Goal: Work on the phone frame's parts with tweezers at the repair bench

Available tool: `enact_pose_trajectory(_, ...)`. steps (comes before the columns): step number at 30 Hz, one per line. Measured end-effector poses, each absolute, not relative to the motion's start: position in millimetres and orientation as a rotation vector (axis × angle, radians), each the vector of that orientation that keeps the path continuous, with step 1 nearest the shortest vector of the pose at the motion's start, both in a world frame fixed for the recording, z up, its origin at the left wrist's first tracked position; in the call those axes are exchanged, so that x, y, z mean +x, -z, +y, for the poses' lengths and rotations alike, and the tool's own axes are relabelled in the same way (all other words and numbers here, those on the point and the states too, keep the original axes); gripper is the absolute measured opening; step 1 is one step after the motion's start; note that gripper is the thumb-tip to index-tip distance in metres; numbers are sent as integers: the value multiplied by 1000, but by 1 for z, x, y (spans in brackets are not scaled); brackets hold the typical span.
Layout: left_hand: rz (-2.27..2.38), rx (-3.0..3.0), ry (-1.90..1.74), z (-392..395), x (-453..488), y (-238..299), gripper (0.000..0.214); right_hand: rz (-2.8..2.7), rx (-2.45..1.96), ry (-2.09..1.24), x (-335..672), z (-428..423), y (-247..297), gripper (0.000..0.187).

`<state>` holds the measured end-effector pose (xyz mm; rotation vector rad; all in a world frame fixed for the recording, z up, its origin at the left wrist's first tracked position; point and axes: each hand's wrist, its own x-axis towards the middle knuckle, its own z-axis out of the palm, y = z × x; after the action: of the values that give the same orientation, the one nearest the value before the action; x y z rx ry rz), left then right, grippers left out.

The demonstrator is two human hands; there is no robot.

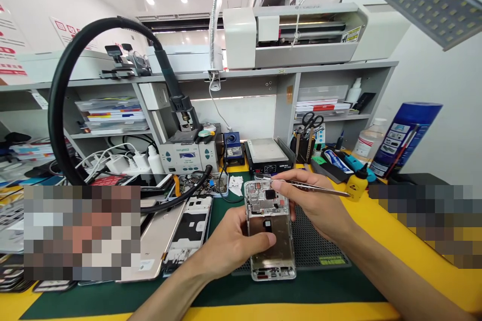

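An opened phone, its inner frame and small parts exposed, stands tilted above the dark mat. My left hand grips it from the left edge, with the thumb lying over the metal plate in its lower half. My right hand pinches metal tweezers at the phone's top right edge; the tweezers' back end points right. Some right fingers reach behind the phone and are hidden. Whether the tweezers' tips hold any part is too small to tell.
Phone shells lie on the green mat at left. A hot-air station stands behind, its black hose arching left. A hot plate, scissors, a yellow bottle and a blue spray can stand at the back and right.
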<state>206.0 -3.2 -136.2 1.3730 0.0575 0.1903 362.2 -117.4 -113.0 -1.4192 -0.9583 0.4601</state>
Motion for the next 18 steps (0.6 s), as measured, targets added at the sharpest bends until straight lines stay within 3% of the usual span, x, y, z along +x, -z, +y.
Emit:
enact_pose_trajectory(6, 135, 1547, -283, -3, 205, 140, 20, -955, -1429, -462, 360, -118, 110, 27)
enact_pose_trajectory(18, 158, 1515, -350, -2, 208, 139, 27, -935, -1417, -472, 363, -114, 116, 27)
